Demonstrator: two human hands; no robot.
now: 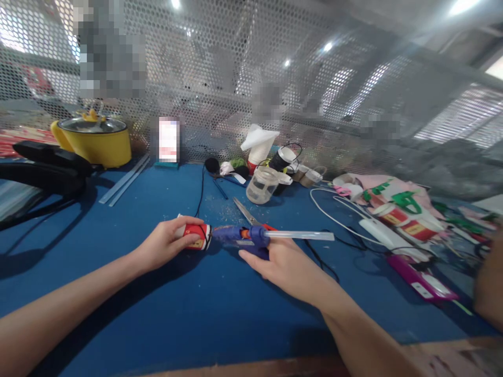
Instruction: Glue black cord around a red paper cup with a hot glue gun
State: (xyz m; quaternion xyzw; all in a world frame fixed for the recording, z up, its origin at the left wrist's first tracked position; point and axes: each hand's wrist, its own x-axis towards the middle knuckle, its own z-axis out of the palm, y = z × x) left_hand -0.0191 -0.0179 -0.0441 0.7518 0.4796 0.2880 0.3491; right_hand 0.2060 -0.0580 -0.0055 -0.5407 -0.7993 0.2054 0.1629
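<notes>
My left hand is closed around a small red and white paper cup lying on its side on the blue table. My right hand grips a blue glue gun, whose nozzle points left and meets the cup's end. A clear glue stick sticks out of the gun's back toward the right. Behind the gun lie scissors with an orange handle.
A yellow pot with a lid stands at the back left beside a black device. A clear plastic jar, cups and scraps crowd the back middle. White cables, red cups, green scissors and pink cloth lie right. Perforated metal mesh walls the back.
</notes>
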